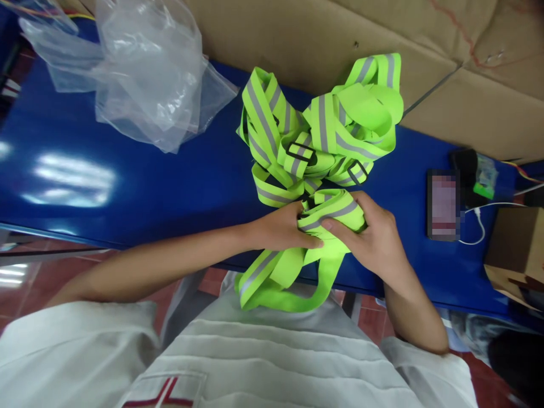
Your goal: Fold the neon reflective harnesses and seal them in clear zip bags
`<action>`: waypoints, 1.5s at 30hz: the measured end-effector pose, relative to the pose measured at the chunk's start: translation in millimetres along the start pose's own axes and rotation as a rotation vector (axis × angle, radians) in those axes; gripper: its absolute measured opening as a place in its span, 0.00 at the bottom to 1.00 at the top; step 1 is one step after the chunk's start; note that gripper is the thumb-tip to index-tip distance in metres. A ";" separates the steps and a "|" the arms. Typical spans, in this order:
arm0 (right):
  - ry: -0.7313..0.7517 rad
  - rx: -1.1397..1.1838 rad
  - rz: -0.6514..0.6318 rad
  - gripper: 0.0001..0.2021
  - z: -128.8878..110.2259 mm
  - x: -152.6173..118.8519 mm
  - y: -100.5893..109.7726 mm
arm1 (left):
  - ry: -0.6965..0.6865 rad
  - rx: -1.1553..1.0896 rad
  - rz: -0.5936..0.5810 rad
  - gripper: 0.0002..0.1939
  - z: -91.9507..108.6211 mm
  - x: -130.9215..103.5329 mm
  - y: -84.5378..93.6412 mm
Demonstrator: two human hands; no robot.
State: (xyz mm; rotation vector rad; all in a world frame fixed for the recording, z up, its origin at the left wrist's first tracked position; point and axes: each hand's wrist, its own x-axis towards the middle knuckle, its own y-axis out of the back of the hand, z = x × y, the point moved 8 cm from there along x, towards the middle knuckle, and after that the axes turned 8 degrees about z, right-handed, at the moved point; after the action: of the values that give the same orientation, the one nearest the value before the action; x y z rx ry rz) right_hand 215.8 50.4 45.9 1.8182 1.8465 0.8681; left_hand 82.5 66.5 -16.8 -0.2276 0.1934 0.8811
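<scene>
Between my hands is a bundled neon yellow-green reflective strap point(335, 211) with a grey stripe, folded over itself. My left hand point(291, 229) grips its left side, thumb pressed on the front. My right hand point(374, 232) clasps the right side, its thumb lying across the front; the other fingers are mostly hidden behind. A loose length of the strap droops in a loop below the hands, over the table's front edge. Just beyond lies a heap of similar reflective straps point(323, 124) with black slide buckles point(301, 152).
Clear plastic bags point(148, 73) lie at the back left of the blue table point(170, 198). Cardboard point(276, 34) lines the back. To the right are a phone point(443, 204) with a white cable point(482, 226), a black item point(465, 170) and an open cardboard box point(514, 243).
</scene>
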 end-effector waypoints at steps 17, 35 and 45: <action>-0.093 0.065 0.238 0.15 9.2 3.1 21.0 | 0.318 -0.268 -0.190 0.15 -20.9 -16.8 -24.8; -0.428 0.727 0.134 0.22 57.8 13.8 14.5 | 0.094 -0.113 -0.176 0.21 12.8 -6.3 -3.7; -0.221 0.583 0.298 0.21 66.8 20.4 55.5 | -0.107 -0.158 -0.065 0.14 31.6 -3.4 5.3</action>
State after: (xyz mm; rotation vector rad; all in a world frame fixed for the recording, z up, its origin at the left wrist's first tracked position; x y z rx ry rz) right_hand 300.2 78.1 37.9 2.4685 1.8313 0.1931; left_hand 78.5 75.9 13.7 -0.3314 0.0167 0.8419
